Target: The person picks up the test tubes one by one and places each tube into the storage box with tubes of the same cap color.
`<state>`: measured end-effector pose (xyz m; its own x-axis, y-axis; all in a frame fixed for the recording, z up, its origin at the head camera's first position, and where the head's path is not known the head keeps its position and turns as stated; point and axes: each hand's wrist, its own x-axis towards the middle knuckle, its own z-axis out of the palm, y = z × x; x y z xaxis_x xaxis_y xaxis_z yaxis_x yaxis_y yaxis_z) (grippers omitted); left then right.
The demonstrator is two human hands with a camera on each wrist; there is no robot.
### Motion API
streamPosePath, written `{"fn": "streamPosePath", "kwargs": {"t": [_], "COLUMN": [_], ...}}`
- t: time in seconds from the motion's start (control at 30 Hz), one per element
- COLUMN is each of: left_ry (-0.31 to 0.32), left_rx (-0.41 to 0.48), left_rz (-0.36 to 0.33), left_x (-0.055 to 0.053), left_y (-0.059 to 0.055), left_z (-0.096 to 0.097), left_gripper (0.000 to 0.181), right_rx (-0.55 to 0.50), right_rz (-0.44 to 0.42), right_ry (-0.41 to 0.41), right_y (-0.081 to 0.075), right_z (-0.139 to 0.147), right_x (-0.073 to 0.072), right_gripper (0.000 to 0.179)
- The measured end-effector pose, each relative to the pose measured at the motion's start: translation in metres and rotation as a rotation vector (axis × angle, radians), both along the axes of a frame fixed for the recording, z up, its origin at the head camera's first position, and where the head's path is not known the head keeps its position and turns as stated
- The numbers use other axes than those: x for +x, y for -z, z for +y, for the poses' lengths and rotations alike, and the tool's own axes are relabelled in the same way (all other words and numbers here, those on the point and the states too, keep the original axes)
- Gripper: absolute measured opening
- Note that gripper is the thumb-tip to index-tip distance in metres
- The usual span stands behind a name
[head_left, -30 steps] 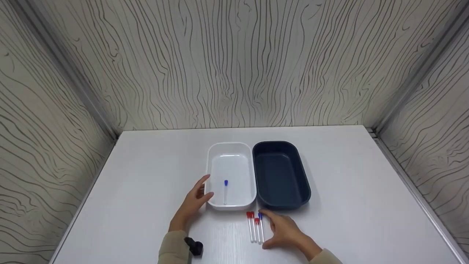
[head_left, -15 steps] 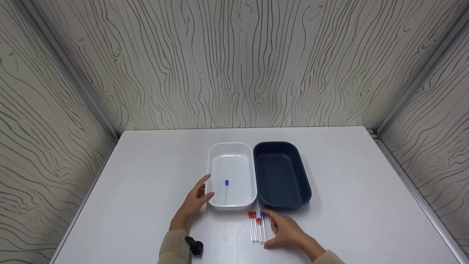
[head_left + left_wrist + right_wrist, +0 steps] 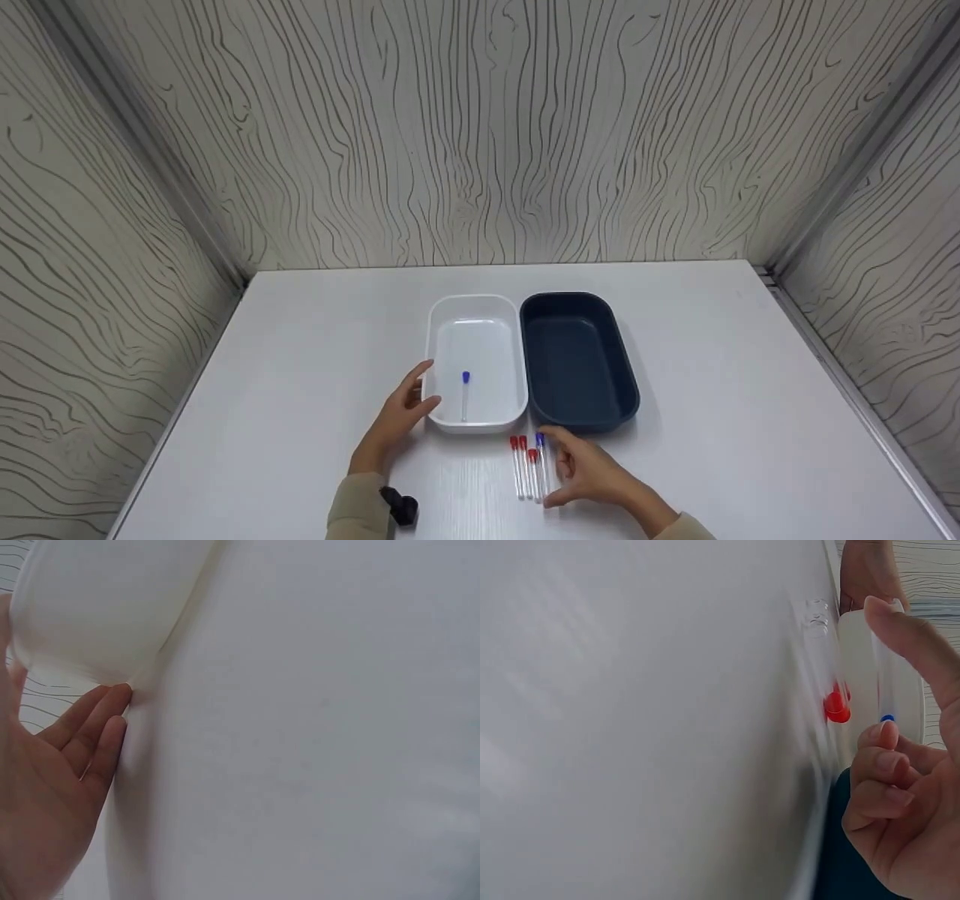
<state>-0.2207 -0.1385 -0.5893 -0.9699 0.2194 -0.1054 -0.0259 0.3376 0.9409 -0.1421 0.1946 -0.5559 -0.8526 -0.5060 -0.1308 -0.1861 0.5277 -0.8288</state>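
Observation:
My left hand (image 3: 397, 416) holds the left wall of a white tray (image 3: 428, 322), thumb over the rim and fingers against the outside. Inside that tray lies a blue-capped test tube (image 3: 465, 394). My right hand (image 3: 596, 469) pinches another blue-capped test tube (image 3: 886, 682) lengthwise, thumb at its clear end and forefinger by the blue cap. Just left of this hand, three red-capped test tubes (image 3: 517, 465) lie side by side on the table, caps pointing away from me. In the left wrist view, the fingertips (image 3: 116, 701) touch the tray's outer wall.
A dark blue tray (image 3: 626, 352) stands right beside the white one, behind my right hand. Both rest on a white table (image 3: 322, 330) closed in by wood-grain panels (image 3: 480, 135). A small black device (image 3: 401, 508) sits by my left sleeve.
My right hand has shifted slightly right with the blue-capped tube, which has come up a little beside the red-capped ones. The left hand keeps its place on the white tray.

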Motion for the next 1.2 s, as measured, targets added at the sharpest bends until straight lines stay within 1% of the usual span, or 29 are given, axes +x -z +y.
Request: {"fn": "streamPosePath", "kwargs": {"t": [0.07,0.17,0.27,0.43,0.8,0.9,1.1,1.2], "left_ry": [0.010,0.007,-0.007,-0.011,-0.022,-0.018,-0.002,-0.004], "left_rx": [0.010,0.018,0.012,0.005,0.009,0.013,0.020,0.016], "left_rz": [0.007,0.012,0.006,0.004,-0.005,-0.008,-0.001,-0.004], "left_x": [0.001,0.001,-0.001,0.000,0.005,0.004,-0.001,-0.001], "left_y": [0.000,-0.001,-0.001,-0.002,-0.011,-0.009,0.000,-0.002], "left_z": [0.000,0.000,0.000,0.001,0.004,0.003,0.001,0.000], "left_gripper": [0.066,0.066,0.065,0.065,0.064,0.065,0.065,0.065], "right_rx": [-0.007,-0.021,-0.030,-0.037,-0.046,-0.044,-0.043,-0.040], "right_rz": [0.007,0.007,0.005,0.008,0.054,0.061,0.087,0.097], "right_ry": [-0.011,-0.022,-0.024,-0.032,-0.058,-0.060,-0.058,-0.056], "right_y": [-0.004,-0.010,-0.017,-0.025,-0.036,-0.039,-0.045,-0.046], "right_z": [0.000,-0.001,-0.003,-0.006,-0.013,-0.016,-0.022,-0.026], "right_x": [0.000,0.001,0.000,-0.001,-0.008,-0.010,-0.014,-0.016], "right_gripper": [0.095,0.095,0.094,0.092,0.091,0.090,0.088,0.086]}}
